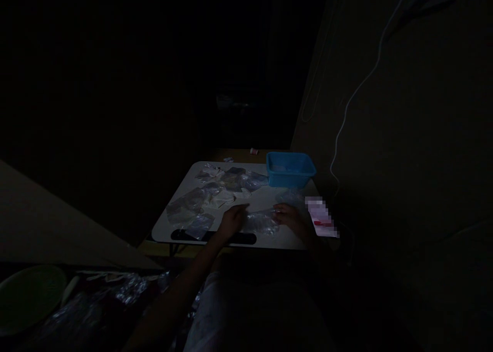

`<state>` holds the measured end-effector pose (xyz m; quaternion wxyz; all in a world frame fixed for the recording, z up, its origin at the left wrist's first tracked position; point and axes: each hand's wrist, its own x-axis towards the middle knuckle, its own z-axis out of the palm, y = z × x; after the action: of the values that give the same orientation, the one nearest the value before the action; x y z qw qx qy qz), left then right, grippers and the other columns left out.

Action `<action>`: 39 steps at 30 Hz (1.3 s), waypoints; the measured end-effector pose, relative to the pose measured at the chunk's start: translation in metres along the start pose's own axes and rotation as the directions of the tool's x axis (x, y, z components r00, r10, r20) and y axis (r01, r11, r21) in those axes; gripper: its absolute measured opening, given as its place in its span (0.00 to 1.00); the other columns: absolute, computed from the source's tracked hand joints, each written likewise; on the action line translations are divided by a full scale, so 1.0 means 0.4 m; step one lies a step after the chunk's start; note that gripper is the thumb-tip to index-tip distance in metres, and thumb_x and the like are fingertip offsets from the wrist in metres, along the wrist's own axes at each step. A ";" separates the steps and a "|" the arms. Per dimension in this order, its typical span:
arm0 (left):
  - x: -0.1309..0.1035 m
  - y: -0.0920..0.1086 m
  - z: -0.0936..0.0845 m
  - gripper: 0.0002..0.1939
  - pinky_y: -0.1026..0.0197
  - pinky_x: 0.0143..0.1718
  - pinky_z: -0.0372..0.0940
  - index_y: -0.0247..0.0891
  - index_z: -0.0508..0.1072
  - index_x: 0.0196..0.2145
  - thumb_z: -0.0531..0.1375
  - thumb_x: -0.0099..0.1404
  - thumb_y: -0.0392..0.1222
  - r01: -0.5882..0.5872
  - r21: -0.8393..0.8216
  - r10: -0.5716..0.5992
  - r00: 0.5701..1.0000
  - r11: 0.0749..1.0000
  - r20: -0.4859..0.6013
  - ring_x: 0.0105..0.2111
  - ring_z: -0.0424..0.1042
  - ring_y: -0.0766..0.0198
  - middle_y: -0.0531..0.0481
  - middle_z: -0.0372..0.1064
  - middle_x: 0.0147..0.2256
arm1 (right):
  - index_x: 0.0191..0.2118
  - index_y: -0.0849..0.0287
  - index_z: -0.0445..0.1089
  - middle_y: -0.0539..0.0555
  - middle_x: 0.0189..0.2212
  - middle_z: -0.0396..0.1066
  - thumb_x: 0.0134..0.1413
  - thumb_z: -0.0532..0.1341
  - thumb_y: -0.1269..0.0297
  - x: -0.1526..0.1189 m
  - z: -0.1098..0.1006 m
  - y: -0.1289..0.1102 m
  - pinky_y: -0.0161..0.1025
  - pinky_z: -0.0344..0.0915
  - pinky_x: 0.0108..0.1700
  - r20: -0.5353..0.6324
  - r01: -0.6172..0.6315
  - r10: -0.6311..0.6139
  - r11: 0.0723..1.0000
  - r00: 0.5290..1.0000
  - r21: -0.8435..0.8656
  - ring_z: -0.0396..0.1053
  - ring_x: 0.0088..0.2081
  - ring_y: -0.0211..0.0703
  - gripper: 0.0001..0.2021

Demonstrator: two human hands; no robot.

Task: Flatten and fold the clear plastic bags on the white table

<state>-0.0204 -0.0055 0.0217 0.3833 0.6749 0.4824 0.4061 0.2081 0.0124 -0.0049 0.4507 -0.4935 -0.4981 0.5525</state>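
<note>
In dim light a clear plastic bag point(262, 222) lies crumpled near the front of the white folding table point(256, 195). My left hand point(234, 219) grips the bag's left end with curled fingers. At its right end, my right hand point(285, 214) pinches the plastic between thumb and fingers. Another clear bag point(290, 195) rests just beyond my right hand. To the left, several more plastic bags point(187, 206) are spread over the tabletop, with a pale crumpled piece point(221, 199) among them.
A blue plastic basin point(290, 171) stands at the table's back right. A lit phone-like screen point(322, 218), partly pixelated, is at the right edge. A white cable point(346, 108) hangs along the right wall. Shiny plastic point(131, 289) and a green round lid or tray point(33, 298) lie lower left.
</note>
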 end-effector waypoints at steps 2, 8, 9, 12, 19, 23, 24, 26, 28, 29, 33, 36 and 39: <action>-0.008 -0.008 0.009 0.19 0.57 0.49 0.55 0.34 0.65 0.48 0.47 0.60 0.37 -0.164 0.246 0.147 0.985 0.955 0.086 0.48 0.61 0.61 0.44 0.64 0.48 | 0.34 0.59 0.69 0.52 0.26 0.71 0.32 0.64 0.62 0.002 0.002 -0.001 0.39 0.67 0.26 -0.004 0.022 -0.022 0.999 1.000 -0.025 0.69 0.25 0.41 0.17; -0.037 -0.027 0.051 0.23 0.46 0.53 0.46 0.30 0.52 0.56 0.43 0.64 0.38 -0.280 0.732 0.116 0.957 0.621 0.267 0.56 0.49 0.56 0.39 0.50 0.56 | 0.34 0.59 0.68 0.51 0.23 0.70 0.38 0.57 0.63 0.002 0.003 -0.004 0.40 0.67 0.26 -0.064 0.054 -0.064 0.988 0.996 -0.144 0.69 0.25 0.42 0.12; -0.041 -0.027 0.055 0.23 0.46 0.53 0.45 0.29 0.51 0.56 0.43 0.64 0.39 -0.283 0.763 0.103 0.956 0.581 0.276 0.56 0.47 0.56 0.39 0.49 0.56 | 0.34 0.59 0.68 0.51 0.23 0.70 0.39 0.56 0.64 0.001 0.000 -0.005 0.41 0.68 0.26 -0.082 0.056 -0.071 0.983 0.994 -0.173 0.69 0.25 0.43 0.12; -0.046 -0.027 0.064 0.23 0.46 0.53 0.44 0.30 0.50 0.56 0.42 0.65 0.40 -0.299 0.815 0.097 0.952 0.496 0.290 0.57 0.45 0.57 0.39 0.46 0.57 | 0.36 0.57 0.68 0.53 0.28 0.71 0.41 0.53 0.65 -0.008 -0.006 -0.016 0.46 0.67 0.35 -0.158 0.084 -0.132 0.957 0.979 -0.277 0.69 0.32 0.46 0.13; -0.047 -0.029 0.068 0.24 0.47 0.54 0.43 0.29 0.49 0.57 0.40 0.65 0.42 -0.290 0.853 0.087 0.956 0.434 0.281 0.57 0.43 0.57 0.39 0.44 0.58 | 0.50 0.61 0.61 0.58 0.50 0.61 0.49 0.47 0.69 -0.082 0.106 -0.049 0.45 0.52 0.55 0.159 0.387 -0.403 0.584 0.901 -0.714 0.57 0.52 0.45 0.21; -0.049 -0.022 0.062 0.26 0.47 0.54 0.42 0.30 0.48 0.57 0.44 0.62 0.40 -0.312 0.854 0.042 0.945 0.416 0.325 0.58 0.41 0.56 0.39 0.42 0.58 | 0.55 0.64 0.53 0.60 0.56 0.52 0.56 0.44 0.60 -0.111 0.193 -0.036 0.48 0.43 0.58 0.404 0.510 -0.341 0.323 0.849 -0.797 0.46 0.57 0.45 0.23; -0.049 -0.021 0.061 0.26 0.47 0.54 0.42 0.30 0.48 0.57 0.45 0.62 0.39 -0.318 0.854 0.029 0.941 0.413 0.337 0.58 0.41 0.55 0.40 0.42 0.58 | 0.56 0.63 0.51 0.60 0.56 0.51 0.56 0.44 0.58 -0.112 0.202 -0.030 0.50 0.40 0.58 0.414 0.505 -0.322 0.291 0.852 -0.813 0.45 0.58 0.46 0.24; -0.050 -0.020 0.061 0.26 0.47 0.54 0.42 0.30 0.49 0.57 0.45 0.61 0.39 -0.319 0.855 0.025 0.940 0.408 0.339 0.58 0.41 0.55 0.39 0.42 0.58 | 0.57 0.62 0.50 0.60 0.57 0.49 0.56 0.43 0.56 -0.112 0.201 -0.018 0.53 0.36 0.57 0.401 0.477 -0.301 0.243 0.865 -0.845 0.44 0.58 0.47 0.25; -0.051 -0.021 0.063 0.26 0.47 0.54 0.42 0.28 0.49 0.57 0.44 0.62 0.40 -0.311 0.858 0.051 0.946 0.410 0.319 0.58 0.41 0.55 0.38 0.42 0.58 | 0.56 0.62 0.51 0.61 0.57 0.49 0.56 0.43 0.55 -0.110 0.180 -0.010 0.55 0.32 0.57 0.377 0.449 -0.309 0.211 0.873 -0.868 0.43 0.58 0.48 0.25; -0.052 -0.022 0.064 0.25 0.47 0.54 0.42 0.28 0.49 0.57 0.43 0.63 0.40 -0.307 0.857 0.069 0.949 0.414 0.306 0.58 0.42 0.55 0.38 0.43 0.58 | 0.56 0.62 0.51 0.61 0.57 0.48 0.56 0.43 0.55 -0.110 0.165 -0.007 0.56 0.30 0.57 0.367 0.441 -0.320 0.202 0.873 -0.874 0.43 0.58 0.48 0.25; -0.053 -0.025 0.069 0.24 0.47 0.53 0.43 0.30 0.49 0.57 0.40 0.65 0.42 -0.299 0.851 0.119 0.954 0.431 0.274 0.57 0.44 0.56 0.39 0.44 0.58 | 0.55 0.63 0.53 0.63 0.56 0.49 0.56 0.44 0.56 -0.111 0.101 -0.001 0.57 0.27 0.56 0.307 0.398 -0.358 0.215 0.882 -0.892 0.44 0.58 0.50 0.24; -0.052 -0.026 0.071 0.24 0.48 0.54 0.43 0.30 0.49 0.57 0.40 0.65 0.43 -0.290 0.853 0.110 0.957 0.435 0.270 0.57 0.43 0.57 0.40 0.44 0.58 | 0.54 0.65 0.55 0.65 0.56 0.50 0.56 0.45 0.56 -0.105 0.063 0.002 0.58 0.28 0.56 0.241 0.329 -0.357 0.210 0.903 -0.921 0.46 0.57 0.51 0.24; -0.052 -0.024 0.071 0.24 0.49 0.54 0.42 0.30 0.49 0.57 0.40 0.66 0.43 -0.280 0.858 0.102 0.960 0.431 0.262 0.58 0.42 0.58 0.41 0.44 0.58 | 0.53 0.66 0.57 0.67 0.54 0.52 0.55 0.46 0.56 -0.098 0.049 -0.006 0.59 0.29 0.55 0.179 0.247 -0.344 0.166 0.922 -0.955 0.47 0.57 0.53 0.23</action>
<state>-0.0019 -0.0268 -0.0016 -0.0343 0.8571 0.5083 0.0762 0.1929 -0.0281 0.0018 0.1666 -0.5790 -0.7981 0.0078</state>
